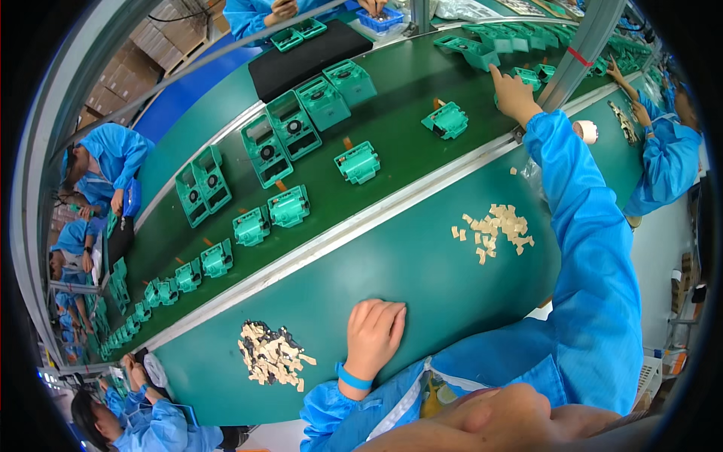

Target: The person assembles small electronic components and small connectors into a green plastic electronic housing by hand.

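My left hand (374, 335) rests on the green worktop (429, 294) near its front edge, fingers curled in and no object showing in them. Out over the green conveyor belt (407, 98), my right hand (514, 94) reaches with its index finger stretched forward. A sliver of green shows beside that hand's palm, mostly hidden by it. Just past the hand lie small green plastic housings (527, 77), and a larger green casing (471, 51) is ahead of the fingertip. Another small green housing (446, 120) with an orange tab sits to the left.
On the worktop are a pile of beige pieces (497, 230) and a pile of mixed beige and black pieces (273, 355). A metal rail (339, 227) separates worktop and belt. A metal post (584, 56) stands beside my right hand. Co-workers in blue (666, 151) sit nearby.
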`<state>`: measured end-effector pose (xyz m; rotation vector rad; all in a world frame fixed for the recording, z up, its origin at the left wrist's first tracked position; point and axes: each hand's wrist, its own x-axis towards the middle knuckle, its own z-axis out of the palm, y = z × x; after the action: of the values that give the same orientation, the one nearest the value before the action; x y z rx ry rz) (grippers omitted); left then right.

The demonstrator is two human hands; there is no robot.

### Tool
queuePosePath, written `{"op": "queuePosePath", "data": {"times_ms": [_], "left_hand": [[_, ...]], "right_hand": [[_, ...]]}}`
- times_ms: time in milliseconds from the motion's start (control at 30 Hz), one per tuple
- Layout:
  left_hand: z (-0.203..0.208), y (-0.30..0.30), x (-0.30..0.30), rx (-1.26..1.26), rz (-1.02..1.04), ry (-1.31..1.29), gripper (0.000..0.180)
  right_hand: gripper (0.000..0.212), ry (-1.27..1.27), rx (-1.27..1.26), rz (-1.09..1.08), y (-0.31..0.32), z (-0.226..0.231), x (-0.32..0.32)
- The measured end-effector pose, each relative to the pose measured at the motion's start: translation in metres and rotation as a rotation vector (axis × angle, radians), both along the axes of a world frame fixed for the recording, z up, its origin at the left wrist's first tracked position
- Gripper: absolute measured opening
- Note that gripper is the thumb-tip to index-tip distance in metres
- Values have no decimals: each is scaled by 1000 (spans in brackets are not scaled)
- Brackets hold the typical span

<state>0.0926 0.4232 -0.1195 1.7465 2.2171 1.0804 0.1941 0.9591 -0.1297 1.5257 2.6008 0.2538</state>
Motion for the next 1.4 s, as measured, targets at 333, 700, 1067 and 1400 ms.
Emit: {"op": "queuePosePath", "data": {"times_ms": [333,700,1067,1400], "left_hand": [[10,-3,10,22,39,8,13],[37,-10,25,37,261,-140,14],[20,-2,44,-131,130,-178,90],[16,19,47,-130,247,-317,91]], "right_hand": [[84,495,-1005,656,-178,108,9],[80,289,-1584,827,-281,23,-38],[79,785,-1380,736,-294,37,-14],[64,1235,-1292,236,-321,9,80]]}}
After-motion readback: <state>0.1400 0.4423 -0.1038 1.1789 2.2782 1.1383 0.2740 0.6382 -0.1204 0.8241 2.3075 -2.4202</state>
